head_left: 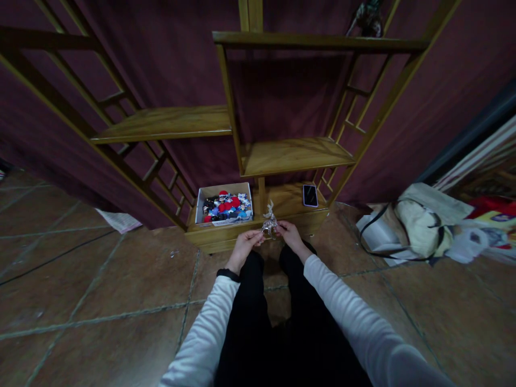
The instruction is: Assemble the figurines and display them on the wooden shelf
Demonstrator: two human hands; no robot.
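Observation:
A small shiny silvery figurine [269,220], perhaps an animal shape, is held up between my two hands in front of the low shelf. My left hand [246,244], with a black band at its wrist, pinches the figurine's left side. The fingers of my right hand [289,233] are closed on its right side. Just behind and to the left, a cardboard box [199,207] stands on the bottom shelf, filled with several small red, blue, black and white figures [228,206].
The wooden shelf unit [298,156] rises in front of me, with a dark figure [368,20] on its top right board. A phone [310,195] lies on the bottom shelf at right. Bags [419,226] lie on the tiled floor at right, and a cable [56,259] crosses it at left.

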